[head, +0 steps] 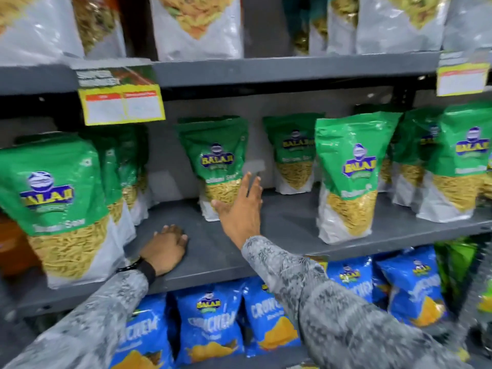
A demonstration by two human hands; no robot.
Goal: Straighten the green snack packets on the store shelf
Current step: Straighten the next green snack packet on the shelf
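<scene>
Grey shelf (279,222), left hand (166,249) flat on it, right hand (241,209) fingers spread wide beside one green packet (217,161)

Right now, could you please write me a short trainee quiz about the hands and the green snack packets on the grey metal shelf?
1. True or false: the left hand grips a packet.
2. Which hand reaches toward the middle green snack packet?
3. What colour are the packets below the grey metal shelf: A red, B blue, C white?

Key: 1 false, it rests flat on the shelf. 2 the right hand, open. 3 B.
</scene>
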